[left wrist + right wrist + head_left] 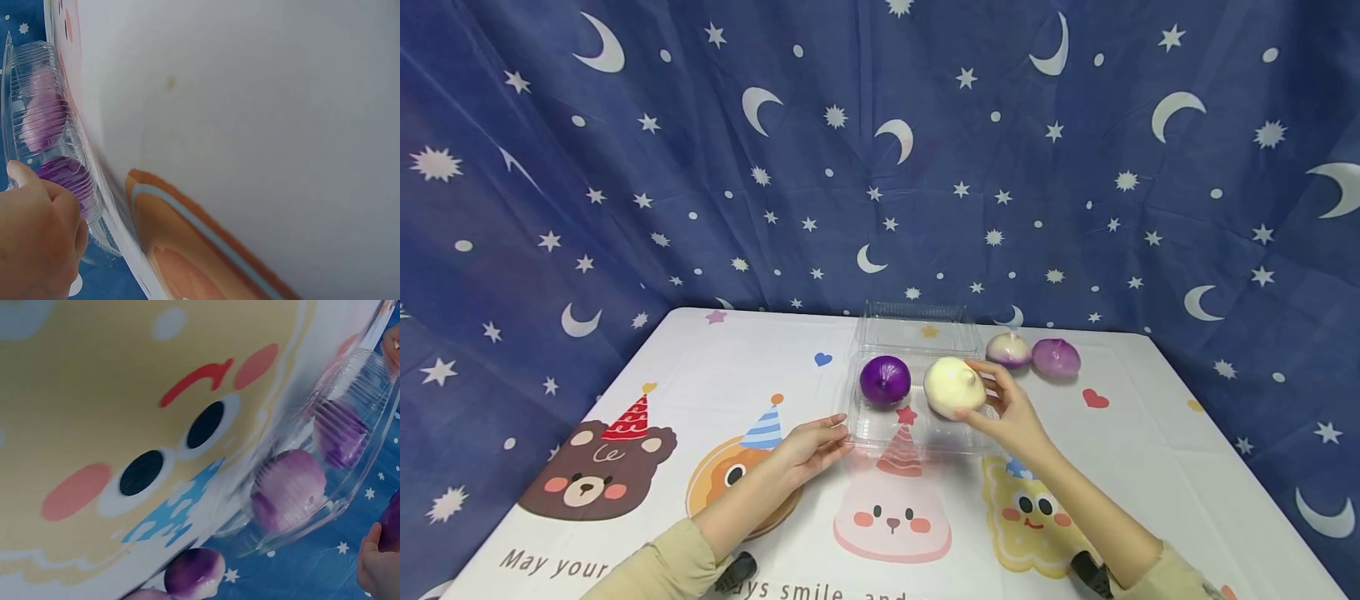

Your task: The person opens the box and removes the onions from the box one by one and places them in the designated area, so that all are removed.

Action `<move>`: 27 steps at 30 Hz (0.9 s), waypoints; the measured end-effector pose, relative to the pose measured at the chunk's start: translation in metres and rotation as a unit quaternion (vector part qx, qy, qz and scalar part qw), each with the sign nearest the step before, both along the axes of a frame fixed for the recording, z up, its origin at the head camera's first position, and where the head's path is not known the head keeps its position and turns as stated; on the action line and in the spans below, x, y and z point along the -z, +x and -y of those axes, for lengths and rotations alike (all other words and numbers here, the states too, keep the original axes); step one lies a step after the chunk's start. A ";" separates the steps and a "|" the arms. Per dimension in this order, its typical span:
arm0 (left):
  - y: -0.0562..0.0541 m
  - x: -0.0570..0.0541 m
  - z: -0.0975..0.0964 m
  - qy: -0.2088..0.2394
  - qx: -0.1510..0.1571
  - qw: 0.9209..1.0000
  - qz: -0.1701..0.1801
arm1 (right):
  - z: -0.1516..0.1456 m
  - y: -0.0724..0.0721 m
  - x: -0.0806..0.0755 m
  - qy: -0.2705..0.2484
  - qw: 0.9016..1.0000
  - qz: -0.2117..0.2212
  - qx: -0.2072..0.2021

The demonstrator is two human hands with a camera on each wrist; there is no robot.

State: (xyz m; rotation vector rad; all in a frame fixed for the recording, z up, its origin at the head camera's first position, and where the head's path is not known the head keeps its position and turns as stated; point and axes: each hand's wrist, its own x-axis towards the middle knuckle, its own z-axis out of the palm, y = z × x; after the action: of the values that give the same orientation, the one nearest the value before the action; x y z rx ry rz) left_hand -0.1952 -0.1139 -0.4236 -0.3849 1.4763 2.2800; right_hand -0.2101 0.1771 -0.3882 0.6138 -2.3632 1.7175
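A clear plastic clamshell container [868, 429] lies on the table with its lid raised at the back. In its left part sits a dark purple onion [885, 381]. The left hand [811, 448] holds the container's near left corner, thumb up by the rim. The right hand [1011, 417] grips a pale-topped onion [953, 387] over the right part; its underside looks dark purple in the right wrist view. Below it, a pinkish-purple onion [289, 490] shows through the container wall; the held one hides it in the head view.
To the right of the container stand a white-and-purple onion [1008, 351] and a light purple onion [1056, 358], side by side. A cartoon-print cloth [775, 350] covers the table. Behind the table hangs a blue curtain [820, 108] with moons and stars.
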 end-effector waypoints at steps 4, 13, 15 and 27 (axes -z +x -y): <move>-0.001 0.001 0.000 0.004 -0.003 1.000 0.002 | -0.006 0.000 0.003 -0.009 1.000 -0.017 -0.002; -0.001 -0.001 0.000 0.002 0.001 1.000 0.001 | -0.021 -0.007 0.006 -0.010 1.000 -0.026 -0.008; -0.002 -0.002 0.000 0.001 -0.002 1.000 0.001 | -0.023 -0.011 0.007 -0.003 1.000 -0.021 -0.009; -0.002 -0.003 -0.001 0.006 -0.007 1.000 0.013 | -0.040 -0.023 0.003 0.018 0.999 -0.026 0.039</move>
State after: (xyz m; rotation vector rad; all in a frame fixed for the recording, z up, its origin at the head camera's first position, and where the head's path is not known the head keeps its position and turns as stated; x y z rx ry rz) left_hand -0.1976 -0.1132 -0.4209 -0.4200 1.4503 2.2854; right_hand -0.2330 0.2171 -0.3909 0.5573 -2.3546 1.6119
